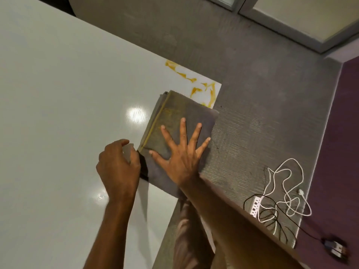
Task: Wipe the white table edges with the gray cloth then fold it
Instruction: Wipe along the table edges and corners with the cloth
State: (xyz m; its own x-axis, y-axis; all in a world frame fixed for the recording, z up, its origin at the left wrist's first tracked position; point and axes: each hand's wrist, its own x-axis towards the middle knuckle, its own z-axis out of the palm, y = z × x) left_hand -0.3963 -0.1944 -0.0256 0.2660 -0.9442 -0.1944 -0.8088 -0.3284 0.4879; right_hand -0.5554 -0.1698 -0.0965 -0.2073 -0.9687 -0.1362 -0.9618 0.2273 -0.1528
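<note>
A gray cloth (182, 111), folded into several layers with a yellowish stained seam, lies on the white table (58, 94) at its right edge, overhanging slightly. My right hand (180, 158) presses flat on top of the cloth, fingers spread wide. My left hand (118, 167) is curled at the cloth's near-left corner, fingertips pinching its edge. Yellow smears (202, 88) streak the table's far right corner, just beyond the cloth.
Gray carpet (252, 94) lies beyond the table edge. On it at the right sit a white power strip (255, 205) with tangled white and black cables (285, 191) and a small dark device (335, 247). A purple floor area (342, 152) is further right.
</note>
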